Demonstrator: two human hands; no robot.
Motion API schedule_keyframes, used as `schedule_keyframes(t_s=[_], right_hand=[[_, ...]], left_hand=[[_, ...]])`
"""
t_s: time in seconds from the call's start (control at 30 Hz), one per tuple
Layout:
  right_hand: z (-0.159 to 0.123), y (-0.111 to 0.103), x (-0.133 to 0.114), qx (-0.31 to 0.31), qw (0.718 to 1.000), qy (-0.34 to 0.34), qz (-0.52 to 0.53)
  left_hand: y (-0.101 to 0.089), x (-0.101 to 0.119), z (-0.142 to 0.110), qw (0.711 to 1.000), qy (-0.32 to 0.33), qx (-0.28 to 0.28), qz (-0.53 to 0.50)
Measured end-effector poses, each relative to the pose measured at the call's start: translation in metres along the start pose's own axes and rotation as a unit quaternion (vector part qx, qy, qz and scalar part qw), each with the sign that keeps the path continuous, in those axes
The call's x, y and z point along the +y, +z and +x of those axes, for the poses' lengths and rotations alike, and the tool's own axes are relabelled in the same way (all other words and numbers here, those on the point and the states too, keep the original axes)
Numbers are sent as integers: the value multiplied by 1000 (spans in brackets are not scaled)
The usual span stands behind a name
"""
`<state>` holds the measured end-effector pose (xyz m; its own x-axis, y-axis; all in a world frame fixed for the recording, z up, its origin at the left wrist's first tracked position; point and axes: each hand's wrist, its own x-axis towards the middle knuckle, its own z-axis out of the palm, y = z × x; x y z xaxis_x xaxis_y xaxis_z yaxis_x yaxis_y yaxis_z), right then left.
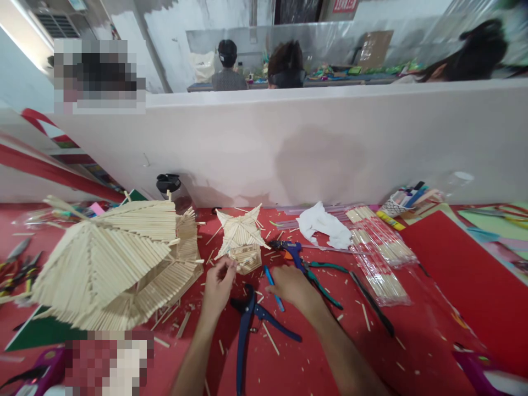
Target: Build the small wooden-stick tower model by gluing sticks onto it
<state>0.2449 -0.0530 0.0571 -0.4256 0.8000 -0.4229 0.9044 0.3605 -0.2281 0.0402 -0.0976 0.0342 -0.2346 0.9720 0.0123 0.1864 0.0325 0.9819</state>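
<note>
A small pavilion model [243,234] of pale wooden sticks, with a star-shaped pointed roof, stands at the middle of the table. My left hand [220,281] is at its front left corner, thumb and fingers pinched together; whatever is between them is too small to make out. To the right, my right hand [292,285] has its fingers closed across a blue pen [279,303], whose two ends show. Below the hands lies a blue-handled cutter [244,335]. A blue glue gun [293,252] and green-handled pliers [324,283] lie beyond my right hand.
A larger stick-roofed model [111,258] fills the left side. Stick packs [381,258], white tissue [324,225], a black rod [373,305] and a red sheet [470,275] lie right. Stick scraps litter the red table. A white partition [231,143] stands behind, with people beyond.
</note>
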Motion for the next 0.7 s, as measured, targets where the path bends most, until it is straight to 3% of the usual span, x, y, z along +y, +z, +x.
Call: schedule_keyframes(t_s=[0.1, 0.2, 0.3, 0.5, 0.7], right_hand=[[-2, 2, -8, -29, 999, -17, -16], [-4, -1, 0, -23, 996, -83, 7], [-4, -3, 16, -5, 983, -168, 74], [5, -2, 37, 12, 938, -263, 227], [10, 2, 32, 7, 925, -297, 237]], left_hand=[[1, 2, 0, 1000, -4, 4, -4], [1, 6, 0, 1000, -3, 9, -7], [1, 8, -1, 1000, -3, 6, -15], [2, 4, -2, 1000, -11, 1, -22], [1, 2, -1, 1000, -3, 6, -28]])
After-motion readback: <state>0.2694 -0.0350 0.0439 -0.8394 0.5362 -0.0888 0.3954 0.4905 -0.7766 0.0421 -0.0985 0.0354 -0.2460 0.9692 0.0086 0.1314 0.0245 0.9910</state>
